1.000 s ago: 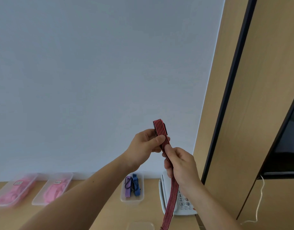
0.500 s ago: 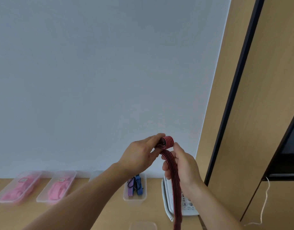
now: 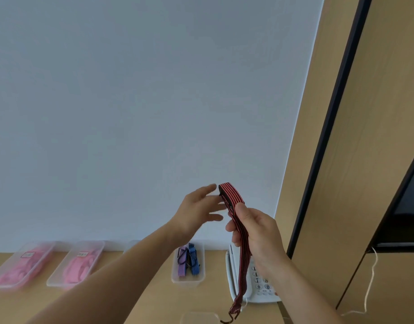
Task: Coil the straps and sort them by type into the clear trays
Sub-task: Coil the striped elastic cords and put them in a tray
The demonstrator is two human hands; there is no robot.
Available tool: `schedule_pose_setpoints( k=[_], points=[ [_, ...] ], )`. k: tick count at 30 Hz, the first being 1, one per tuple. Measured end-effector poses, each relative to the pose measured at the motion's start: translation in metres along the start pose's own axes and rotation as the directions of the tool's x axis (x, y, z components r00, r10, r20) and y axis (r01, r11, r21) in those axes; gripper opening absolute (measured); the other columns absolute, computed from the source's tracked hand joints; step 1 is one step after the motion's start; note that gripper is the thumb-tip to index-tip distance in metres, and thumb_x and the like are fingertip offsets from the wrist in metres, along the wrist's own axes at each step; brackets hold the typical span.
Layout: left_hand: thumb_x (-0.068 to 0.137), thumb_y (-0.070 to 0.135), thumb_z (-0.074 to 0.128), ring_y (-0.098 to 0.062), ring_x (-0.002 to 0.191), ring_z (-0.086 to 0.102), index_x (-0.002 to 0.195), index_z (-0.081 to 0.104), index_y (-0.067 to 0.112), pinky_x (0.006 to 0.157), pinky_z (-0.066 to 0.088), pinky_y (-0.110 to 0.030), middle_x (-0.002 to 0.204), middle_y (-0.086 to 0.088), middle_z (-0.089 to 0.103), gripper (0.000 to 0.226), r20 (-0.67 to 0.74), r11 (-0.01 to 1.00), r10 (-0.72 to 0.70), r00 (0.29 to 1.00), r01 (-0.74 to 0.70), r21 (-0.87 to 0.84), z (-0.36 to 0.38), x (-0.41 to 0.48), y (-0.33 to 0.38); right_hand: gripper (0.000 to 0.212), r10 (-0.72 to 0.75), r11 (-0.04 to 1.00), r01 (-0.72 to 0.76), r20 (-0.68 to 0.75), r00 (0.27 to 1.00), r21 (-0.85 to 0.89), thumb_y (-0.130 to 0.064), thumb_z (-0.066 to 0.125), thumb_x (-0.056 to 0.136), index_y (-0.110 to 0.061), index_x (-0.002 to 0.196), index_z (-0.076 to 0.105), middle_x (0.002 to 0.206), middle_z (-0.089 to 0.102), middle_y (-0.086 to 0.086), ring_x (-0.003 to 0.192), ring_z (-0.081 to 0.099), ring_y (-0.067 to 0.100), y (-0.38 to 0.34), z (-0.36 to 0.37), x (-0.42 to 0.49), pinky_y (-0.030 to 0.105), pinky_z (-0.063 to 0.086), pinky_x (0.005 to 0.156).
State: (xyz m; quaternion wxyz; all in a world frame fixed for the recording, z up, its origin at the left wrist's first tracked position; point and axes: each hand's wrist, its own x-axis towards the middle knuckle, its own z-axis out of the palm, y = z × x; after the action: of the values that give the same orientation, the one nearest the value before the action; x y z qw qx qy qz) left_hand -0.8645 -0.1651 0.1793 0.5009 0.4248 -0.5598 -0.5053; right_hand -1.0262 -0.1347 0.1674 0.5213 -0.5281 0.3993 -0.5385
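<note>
Gripping the red-and-black striped strap (image 3: 232, 195), the right hand (image 3: 257, 232) holds it above the telephone (image 3: 262, 292) at 5 o'clock. The left hand (image 3: 197, 210) hovers released, fingers spread. Tray labels (image 3: 28, 254) at 8 o'clock are illegible.

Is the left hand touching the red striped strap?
Cannot tell. The head view shows the left hand blurred beside the folded top of the red striped strap; neither contact nor gap is plain. The right hand grips it.

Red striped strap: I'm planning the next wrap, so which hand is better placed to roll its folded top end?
Probably the left. The left hand is open beside the folded top of the red striped strap, while the right hand grips it just below, anchoring the hanging tail.
</note>
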Motion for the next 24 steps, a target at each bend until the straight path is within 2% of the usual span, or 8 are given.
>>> schedule_pose_setpoints(
  k=[2,4,6,10,14,16,19,24],
  points=[
    [0.099,0.035,0.045,-0.027,0.099,0.070,0.126,0.061,0.000,0.085,0.054,-0.039,0.108,-0.015,0.072,0.047,0.128,0.985,-0.109,0.986,0.125,-0.123,0.002,-0.003,0.009,0.032,-0.028,0.999,0.028,0.018,0.999,-0.028,-0.033,0.057,0.095,-0.003,0.093,0.067,0.071,0.070,0.008,0.052,0.056,0.016,0.002,0.001,0.000,0.027,0.047,0.051],
    [0.098,0.040,0.047,-0.027,0.076,0.063,0.115,0.066,-0.006,0.077,0.053,-0.035,0.087,-0.016,0.066,0.052,0.193,0.989,-0.073,0.978,0.095,-0.111,0.005,-0.007,0.010,0.028,-0.061,0.996,0.064,0.046,0.997,-0.063,-0.029,0.056,0.097,-0.004,0.090,0.067,0.071,0.070,0.008,0.053,0.058,0.015,0.005,0.003,0.000,0.027,0.049,0.052],
    [0.096,0.035,0.054,-0.026,0.069,0.057,0.115,0.064,-0.008,0.071,0.052,-0.032,0.086,-0.012,0.068,0.047,0.176,0.991,-0.018,0.984,0.041,-0.126,0.009,-0.009,0.009,0.028,-0.077,0.992,0.082,0.050,0.996,-0.098,-0.028,0.055,0.098,-0.005,0.089,0.067,0.072,0.071,0.007,0.053,0.058,0.015,0.007,0.003,0.000,0.027,0.049,0.052],
    [0.093,0.026,0.062,-0.034,0.099,0.069,0.126,0.053,0.009,0.089,0.056,-0.044,0.110,-0.010,0.073,0.039,0.074,0.992,0.110,0.991,-0.115,0.054,0.007,-0.007,0.009,0.033,-0.009,0.987,0.008,-0.002,1.000,-0.162,-0.032,0.056,0.098,-0.004,0.085,0.068,0.062,0.068,0.007,0.046,0.054,0.015,0.013,0.000,-0.001,0.025,0.045,0.046],
    [0.089,0.032,0.062,-0.028,0.098,0.069,0.129,0.051,0.017,0.093,0.054,-0.046,0.108,-0.007,0.073,0.045,0.074,0.950,0.196,0.978,-0.208,0.233,0.008,-0.007,0.004,0.042,0.072,0.986,-0.076,-0.035,0.997,-0.151,-0.039,0.059,0.095,-0.001,0.080,0.067,0.057,0.064,0.009,0.044,0.052,0.018,0.014,-0.001,-0.002,0.027,0.042,0.043],
    [0.091,0.031,0.063,-0.015,0.095,0.069,0.131,0.050,0.021,0.090,0.055,-0.039,0.105,0.003,0.072,0.043,0.071,0.864,0.288,0.955,-0.291,0.411,0.005,-0.007,-0.001,0.047,0.107,0.987,-0.111,-0.039,0.993,-0.117,-0.044,0.059,0.094,0.000,0.080,0.067,0.056,0.064,0.011,0.044,0.052,0.020,0.012,-0.002,-0.001,0.029,0.042,0.043],
    [0.095,0.026,0.063,-0.009,0.099,0.064,0.137,0.051,0.021,0.088,0.054,-0.032,0.111,0.008,0.069,0.043,0.136,0.635,0.441,0.887,-0.416,0.651,0.000,-0.007,-0.011,0.052,0.102,0.990,-0.105,-0.031,0.994,-0.093,-0.049,0.054,0.095,-0.004,0.074,0.067,0.054,0.059,0.009,0.042,0.046,0.018,0.008,-0.005,0.000,0.026,0.038,0.042],
    [0.095,0.028,0.060,-0.005,0.094,0.059,0.138,0.053,0.023,0.078,0.053,-0.025,0.119,0.011,0.067,0.043,0.219,0.425,0.573,0.790,-0.515,0.744,0.002,-0.008,-0.015,0.061,0.075,0.996,-0.077,-0.043,0.996,-0.040,-0.065,0.053,0.082,-0.007,0.069,0.068,0.051,0.051,0.006,0.040,0.035,0.014,0.005,-0.003,0.000,0.022,0.028,0.038]
  ],
)
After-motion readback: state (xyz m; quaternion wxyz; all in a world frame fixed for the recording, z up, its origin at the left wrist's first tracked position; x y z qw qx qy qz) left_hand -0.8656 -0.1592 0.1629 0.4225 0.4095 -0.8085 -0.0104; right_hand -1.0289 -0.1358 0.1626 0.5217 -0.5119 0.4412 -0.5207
